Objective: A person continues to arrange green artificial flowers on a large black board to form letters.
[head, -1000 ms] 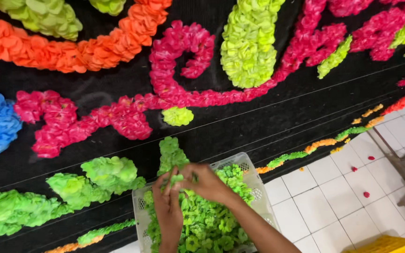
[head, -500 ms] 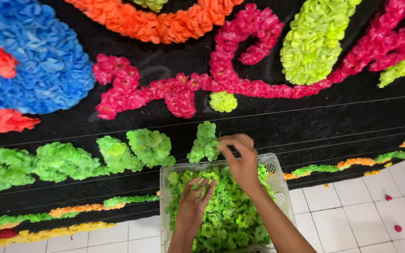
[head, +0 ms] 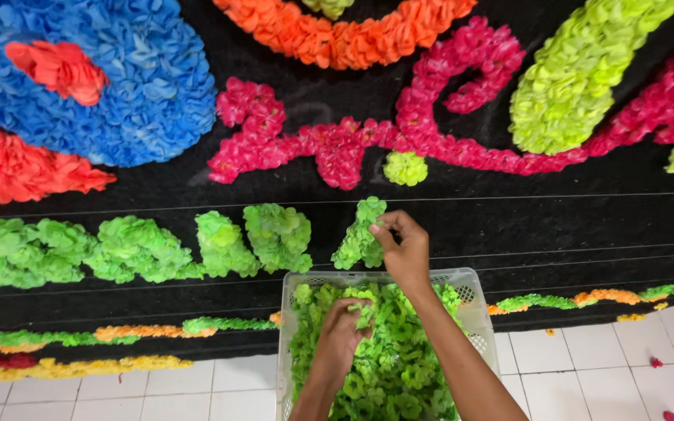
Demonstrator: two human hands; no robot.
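Half a second ago our right hand [head: 404, 251] was coming up out of the white basket [head: 473, 306]; now it's up at the black board [head: 555, 218], fingertips pinched on a green paper flower and pressing it onto the little green clump [head: 356, 242] just above the basket's top edge. So one more flower is landing on that shape, and the clump looks a touch fuller on its right side.

Our left hand [head: 341, 337] is down in the basket, fingers curled into the pile of green flowers [head: 388, 366] — it looks closed around one or two, though we can't tell for sure how many it has.

Our view has also drifted, so more of the big blue patch [head: 118, 93] at the board's top left corner shows, with the pink swirl [head: 368, 140] across the middle and the green row [head: 142, 245] running along the lower left. The white tiled floor [head: 555, 366] sits below the board's bottom edge.
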